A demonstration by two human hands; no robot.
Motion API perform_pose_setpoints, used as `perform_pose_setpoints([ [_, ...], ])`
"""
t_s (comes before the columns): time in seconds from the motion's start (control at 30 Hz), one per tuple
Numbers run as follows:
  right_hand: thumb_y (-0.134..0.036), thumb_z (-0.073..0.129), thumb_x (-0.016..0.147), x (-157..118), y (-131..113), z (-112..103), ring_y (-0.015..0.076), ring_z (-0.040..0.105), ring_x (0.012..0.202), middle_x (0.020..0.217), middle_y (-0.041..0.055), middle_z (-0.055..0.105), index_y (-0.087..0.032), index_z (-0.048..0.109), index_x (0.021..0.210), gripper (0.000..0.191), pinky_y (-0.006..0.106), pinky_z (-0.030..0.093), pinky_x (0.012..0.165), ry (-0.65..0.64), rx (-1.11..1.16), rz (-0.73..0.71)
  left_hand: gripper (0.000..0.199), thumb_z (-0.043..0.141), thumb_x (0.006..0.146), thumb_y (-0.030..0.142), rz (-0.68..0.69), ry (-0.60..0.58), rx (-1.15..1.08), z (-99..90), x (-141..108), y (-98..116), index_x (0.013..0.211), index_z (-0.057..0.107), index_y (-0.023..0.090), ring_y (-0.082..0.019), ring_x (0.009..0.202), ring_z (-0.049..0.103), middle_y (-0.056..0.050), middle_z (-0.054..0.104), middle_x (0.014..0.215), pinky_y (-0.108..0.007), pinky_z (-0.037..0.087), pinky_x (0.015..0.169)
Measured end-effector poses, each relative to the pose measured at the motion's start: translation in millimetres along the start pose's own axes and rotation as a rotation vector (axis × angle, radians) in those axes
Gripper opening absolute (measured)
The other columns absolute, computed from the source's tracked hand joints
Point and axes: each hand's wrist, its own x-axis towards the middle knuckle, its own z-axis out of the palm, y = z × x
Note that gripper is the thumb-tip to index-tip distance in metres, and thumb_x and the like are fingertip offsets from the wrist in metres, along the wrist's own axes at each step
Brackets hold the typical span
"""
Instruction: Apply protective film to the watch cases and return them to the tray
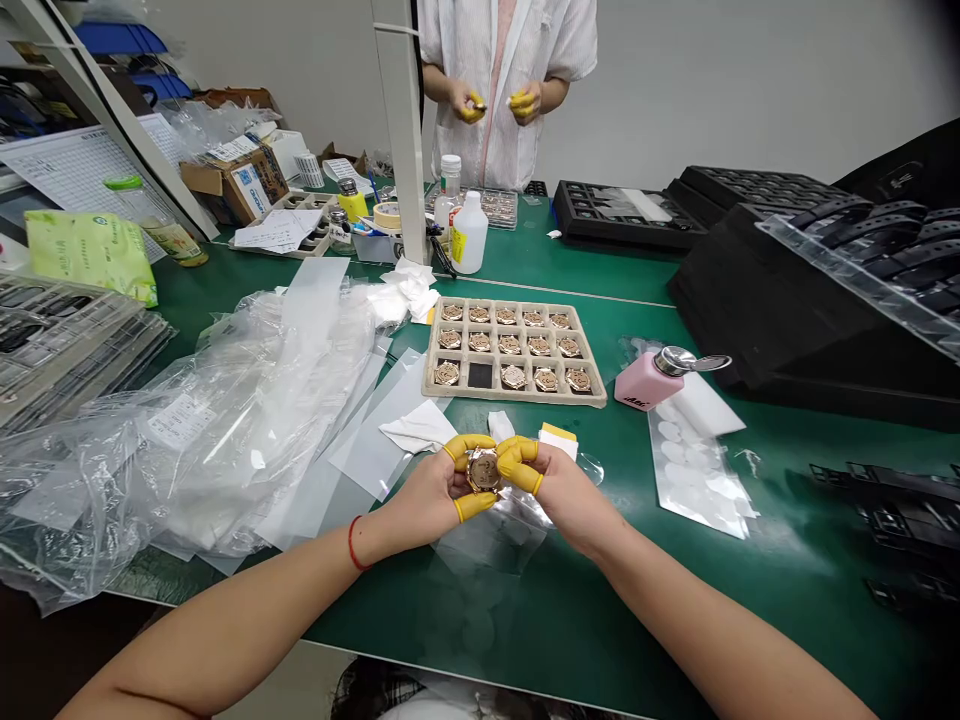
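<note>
At a green table (585, 620) before a grey wall (750, 80), holds a round gold watch (484, 472) in front of a tray (517, 398) of similar watches (510, 344). Pinches it between thumb and finger of the left hand (431, 495), and meets its right edge with bunched fingers of the right hand (553, 487), both wearing yellow finger covers (475, 506). Has a pink bottle (641, 381) right of the tray, clear plastic bags (255, 400) to the left, and a person (480, 130) across the table.

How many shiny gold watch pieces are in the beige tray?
14 gold watch pieces in the tray: five in back, five in the middle, four in front. None looks hidden.
</note>
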Motion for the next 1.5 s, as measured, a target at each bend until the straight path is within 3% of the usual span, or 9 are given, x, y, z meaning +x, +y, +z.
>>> perform_pose_setpoints([
  [0.43, -0.024, 0.056, 0.072, 2.0, 9.1, 0.5, 0.0143, 0.052, 0.078, 0.081, -0.0002, 0.058, -0.019, 0.055, 0.072, 0.006, 0.029, 0.041, 0.075, 0.024, -0.083, -0.028, 0.048, 0.066, 0.075, 0.020, -0.022, -0.003, 0.003, -1.0, 0.8, -3.9, 0.117, 0.045, 0.024, -0.015, 0.091, 0.063, -0.004, 0.061, 0.106, -0.029, 0.051, 0.084],
  [0.6, -0.026, 0.053, 0.076, -2.3, 2.4, -3.0, 0.0193, 0.055, 0.085, 0.088, 0.0037, 0.063, -0.019, 0.059, 0.079, 0.009, 0.034, 0.042, 0.078, 0.134, -0.512, -0.191, 0.047, 0.066, 0.074, 0.020, -0.044, 0.013, -0.019, -0.6, 2.2, -3.0, 0.116, 0.045, 0.023, -0.015, 0.090, 0.063, -0.005, 0.060, 0.107, -0.030, 0.050, 0.083],
  [0.73, -0.027, 0.052, 0.080, -2.3, 0.4, -34.3, 0.0265, 0.053, 0.091, 0.096, 0.0099, 0.065, -0.019, 0.064, 0.092, 0.018, 0.042, 0.037, 0.080, 0.313, -1.147, -0.435, 0.050, 0.067, 0.074, 0.020, -0.073, 0.007, -0.110, -1.4, 5.9, -4.4, 0.117, 0.042, 0.023, -0.017, 0.093, 0.062, -0.005, 0.058, 0.106, -0.035, 0.048, 0.087],
  [0.83, -0.028, 0.058, 0.077, 6.7, 15.6, -67.9, 0.0294, 0.052, 0.086, 0.093, 0.0137, 0.063, -0.017, 0.064, 0.096, 0.023, 0.040, 0.038, 0.069, 0.341, -1.401, -0.284, 0.053, 0.068, 0.073, 0.023, -0.101, 0.000, -0.170, -2.9, 10.7, -11.9, 0.118, 0.040, 0.023, -0.017, 0.090, 0.063, -0.005, 0.059, 0.102, -0.038, 0.047, 0.088],
  [0.97, -0.030, 0.063, 0.073, 15.3, 35.3, -90.3, 0.0263, 0.052, 0.079, 0.082, 0.0105, 0.059, -0.019, 0.061, 0.086, 0.017, 0.035, 0.036, 0.062, 0.320, -1.362, -0.148, 0.052, 0.070, 0.072, 0.024, -0.094, 0.000, -0.161, -2.5, 17.6, -27.4, 0.115, 0.041, 0.023, -0.018, 0.089, 0.063, -0.004, 0.058, 0.100, -0.040, 0.048, 0.087],
  [1.07, -0.031, 0.052, 0.081, 8.7, 32.0, -78.0, 0.0240, 0.051, 0.071, 0.073, 0.0087, 0.056, -0.021, 0.053, 0.072, 0.013, 0.033, 0.033, 0.058, 0.363, -1.318, -0.156, 0.049, 0.068, 0.074, 0.023, -0.092, -0.009, -0.133, 0.5, 20.0, -33.6, 0.115, 0.041, 0.023, -0.018, 0.088, 0.063, -0.004, 0.058, 0.099, -0.040, 0.048, 0.087],
  [1.13, -0.029, 0.043, 0.086, 0.4, 26.3, -59.7, 0.0223, 0.052, 0.069, 0.074, 0.0080, 0.057, -0.021, 0.051, 0.075, 0.015, 0.032, 0.033, 0.058, 0.374, -1.230, -0.197, 0.049, 0.068, 0.073, 0.023, -0.083, -0.004, -0.122, 2.7, 20.0, -34.0, 0.115, 0.042, 0.023, -0.018, 0.088, 0.063, -0.004, 0.058, 0.100, -0.039, 0.048, 0.087],
  [1.33, -0.021, 0.041, 0.087, -6.6, 36.8, -8.5, 0.0211, 0.054, 0.082, 0.089, 0.0087, 0.062, -0.020, 0.055, 0.096, 0.017, 0.031, 0.042, 0.068, 0.264, -1.073, -0.584, 0.045, 0.067, 0.074, 0.022, -0.022, 0.008, -0.118, 4.3, 18.8, -32.5, 0.113, 0.045, 0.021, -0.018, 0.093, 0.060, -0.006, 0.058, 0.105, -0.034, 0.049, 0.083],
  [1.5, -0.018, 0.042, 0.085, 11.8, 48.3, -7.2, 0.0216, 0.052, 0.081, 0.087, 0.0098, 0.061, -0.019, 0.058, 0.092, 0.018, 0.032, 0.042, 0.067, 0.278, -1.173, -0.594, 0.041, 0.063, 0.078, 0.021, 0.000, -0.035, -0.133, 2.4, 19.2, -33.8, 0.114, 0.044, 0.021, -0.019, 0.101, 0.058, -0.007, 0.055, 0.110, -0.034, 0.046, 0.089],
])
